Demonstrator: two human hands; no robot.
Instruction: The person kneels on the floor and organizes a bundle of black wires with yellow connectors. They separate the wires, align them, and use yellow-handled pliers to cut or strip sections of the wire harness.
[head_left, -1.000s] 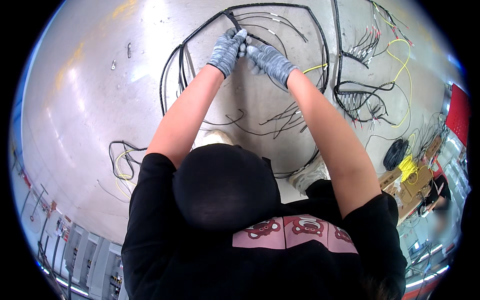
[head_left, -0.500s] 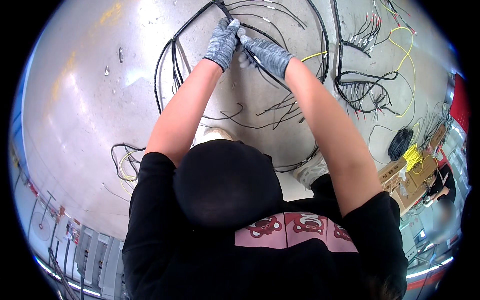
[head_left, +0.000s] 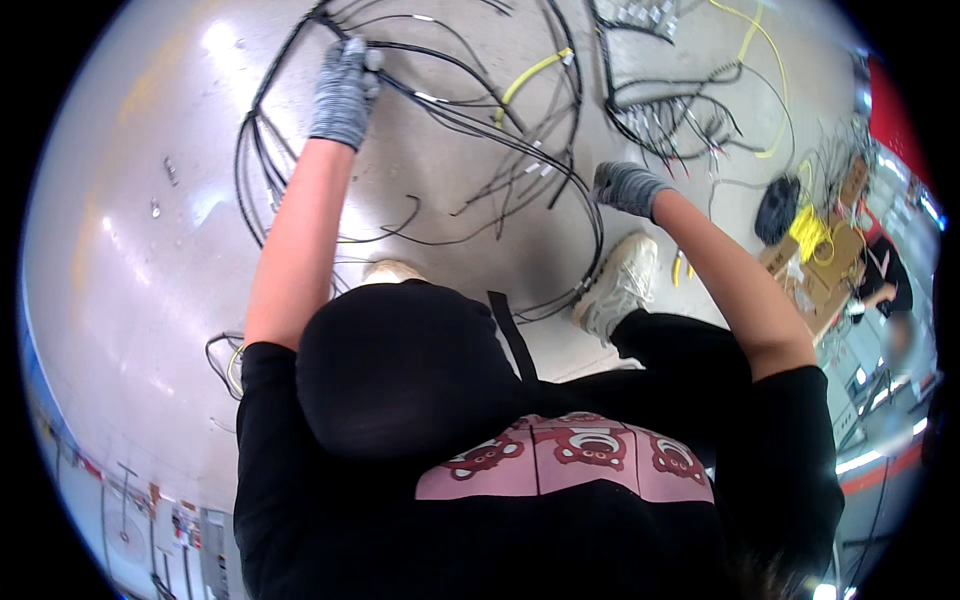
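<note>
My left hand [head_left: 345, 90], in a grey glove, is closed around a bundle of black cables [head_left: 262, 150] near a small white connector [head_left: 374, 60] at the upper left of the floor. My right hand [head_left: 625, 187], also gloved, is fisted low on the right, where one black cable [head_left: 520, 150] from the bundle curves across to it and loops down past it. The two hands are far apart, with that cable stretched between them. Loose black wires [head_left: 480, 200] lie under the span.
A yellow wire [head_left: 530, 75] and a second wire harness [head_left: 670, 110] lie at the top right on the grey floor [head_left: 130, 280]. A black coil [head_left: 778, 208], yellow cord [head_left: 812, 232] and cardboard boxes [head_left: 815, 285] are at the right, near another person [head_left: 885, 290]. My white shoe [head_left: 620, 285] is below my right hand.
My hands were together at the top of the cable loop. My right hand has slid down and to the right along a cable, while my left hand stays at the bundle.
</note>
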